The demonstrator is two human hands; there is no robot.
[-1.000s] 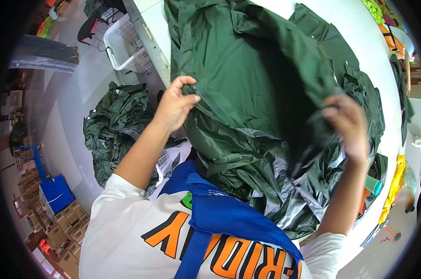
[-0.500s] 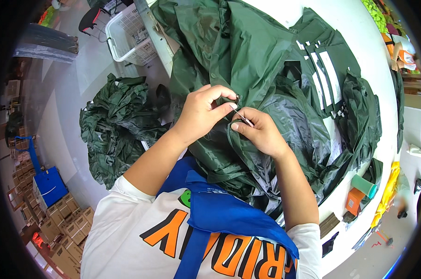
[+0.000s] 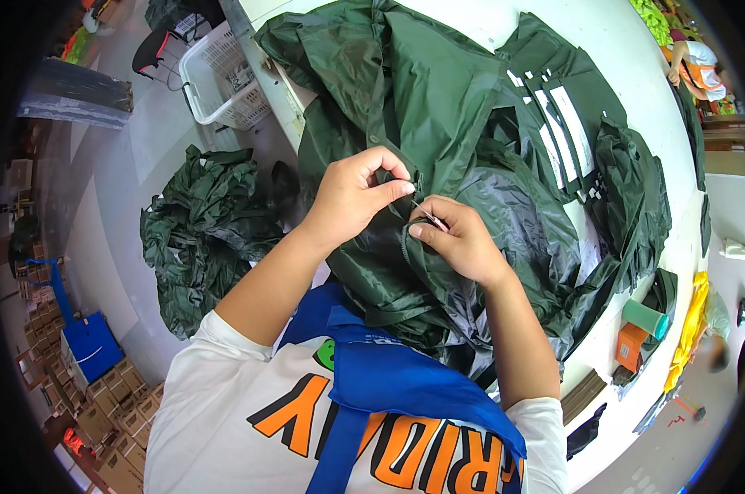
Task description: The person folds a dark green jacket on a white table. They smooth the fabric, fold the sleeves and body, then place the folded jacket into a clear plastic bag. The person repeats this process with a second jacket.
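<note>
Nearest to us are a white T-shirt [image 3: 216, 412] and a blue apron [image 3: 422, 387]. Just beyond them, at the desk's near edge, we see the right hand [image 3: 463, 240]; its thumb and forefinger pinch a slim metal tool [image 3: 435, 219], whose tip points toward the other hand. A zip [image 3: 406, 251] curves down just below that thumb. Near it, the left hand [image 3: 356, 193] presses thumb and forefinger together on a small dark bit of the dark green jacket [image 3: 438, 90]. We find this jacket spread in loose folds over the near left part of the desk [image 3: 648, 78], overlapping its left edge.

Toward the desk's right side we see a teal-green cylinder [image 3: 644, 319] just beside an orange box [image 3: 630, 346]. Farther along lie a crumpled dark green garment [image 3: 628, 181] and flat dark green pieces [image 3: 545, 70] bearing white strips [image 3: 566, 123].

Beyond the left edge we see a heap of dark green cloth [image 3: 195, 230], and farther off a white plastic basket [image 3: 224, 82] near a black chair [image 3: 150, 51]. Cardboard boxes [image 3: 113, 420] stand in the left background, and a person in an orange vest [image 3: 702, 74] is at the far right.
</note>
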